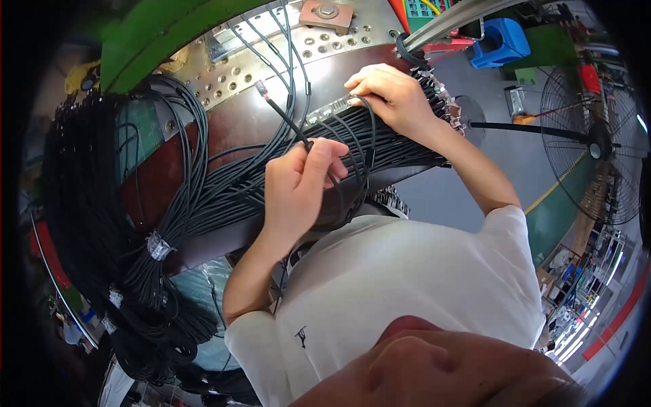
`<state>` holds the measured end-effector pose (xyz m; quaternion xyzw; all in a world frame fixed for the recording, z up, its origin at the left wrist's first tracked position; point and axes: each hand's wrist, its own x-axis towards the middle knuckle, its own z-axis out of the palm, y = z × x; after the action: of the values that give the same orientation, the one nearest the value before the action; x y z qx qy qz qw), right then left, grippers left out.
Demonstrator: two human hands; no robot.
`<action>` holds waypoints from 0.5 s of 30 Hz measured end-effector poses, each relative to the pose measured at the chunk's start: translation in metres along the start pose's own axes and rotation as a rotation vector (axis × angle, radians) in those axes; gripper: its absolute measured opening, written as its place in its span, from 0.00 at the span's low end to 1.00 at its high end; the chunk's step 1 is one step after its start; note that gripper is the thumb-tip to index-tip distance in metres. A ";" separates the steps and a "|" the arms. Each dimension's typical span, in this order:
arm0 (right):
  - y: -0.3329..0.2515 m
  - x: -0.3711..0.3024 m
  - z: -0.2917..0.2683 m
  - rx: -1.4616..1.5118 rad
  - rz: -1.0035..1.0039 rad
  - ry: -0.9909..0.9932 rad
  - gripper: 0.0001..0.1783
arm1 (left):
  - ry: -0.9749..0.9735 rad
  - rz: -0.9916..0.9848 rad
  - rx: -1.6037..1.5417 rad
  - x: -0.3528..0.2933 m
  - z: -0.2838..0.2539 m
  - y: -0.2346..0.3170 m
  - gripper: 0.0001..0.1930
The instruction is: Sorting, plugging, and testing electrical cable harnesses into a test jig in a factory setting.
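Observation:
My left hand (296,180) is closed round a black cable (288,122). The cable slants up and left from the fist to a small, partly clear connector (262,91) at its tip. Farther right, my right hand (397,102) has its fingers bent over the end of a pale slotted strip (329,112). A second black cable (371,129) curves out from under its thumb, and the fingertips seem pinched on it. Their exact hold is partly hidden. Below both hands, a thick bundle of black cables (237,183) lies along a dark red-brown work surface (230,125).
Metal tape (159,246) binds cables at lower left, by a large hanging mass of black cables (81,190). A perforated metal plate (325,47) is at the back, under a green machine part (169,34). At right stand a blue stool (500,44) and a fan (590,146).

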<state>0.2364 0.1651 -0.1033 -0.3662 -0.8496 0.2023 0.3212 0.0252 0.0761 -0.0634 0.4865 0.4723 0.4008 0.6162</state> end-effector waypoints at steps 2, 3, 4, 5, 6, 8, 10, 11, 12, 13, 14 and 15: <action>0.000 -0.008 0.005 0.036 0.091 -0.040 0.06 | -0.137 -0.184 -0.219 0.002 -0.007 0.008 0.20; 0.000 -0.010 0.009 0.069 0.174 -0.076 0.06 | -0.133 -0.187 -0.220 0.003 -0.007 0.007 0.20; 0.002 -0.011 0.010 0.086 0.177 -0.072 0.06 | -0.183 -0.237 -0.260 0.004 -0.006 0.005 0.20; 0.002 -0.009 0.010 0.087 0.179 -0.074 0.06 | -0.235 -0.286 -0.299 0.006 -0.004 0.002 0.20; 0.003 -0.007 0.010 0.044 0.135 -0.090 0.07 | -0.254 -0.293 -0.296 0.008 -0.001 -0.001 0.20; 0.004 -0.004 0.006 0.004 0.087 -0.111 0.09 | -0.297 -0.335 -0.325 0.014 -0.001 -0.001 0.20; 0.001 -0.001 -0.002 -0.115 -0.012 -0.068 0.10 | -0.336 -0.437 -0.398 0.021 -0.002 0.002 0.19; -0.004 0.003 -0.007 -0.236 -0.110 -0.022 0.11 | -0.333 -0.437 -0.397 0.026 -0.002 0.006 0.19; -0.019 0.010 -0.010 -0.271 -0.113 0.027 0.12 | -0.414 -0.494 -0.366 0.028 0.001 0.011 0.20; -0.021 0.011 -0.007 -0.268 -0.110 0.027 0.12 | -0.496 -0.550 -0.334 0.029 0.005 0.017 0.20; -0.022 0.013 -0.005 -0.244 -0.163 -0.036 0.12 | -0.537 -0.534 -0.261 0.027 0.009 0.023 0.21; -0.019 0.015 -0.004 -0.229 -0.212 -0.096 0.12 | -0.626 -0.519 -0.122 0.030 0.004 0.030 0.19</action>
<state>0.2224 0.1649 -0.0835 -0.2989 -0.9152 0.0863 0.2561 0.0348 0.1095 -0.0398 0.4121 0.3443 0.0918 0.8386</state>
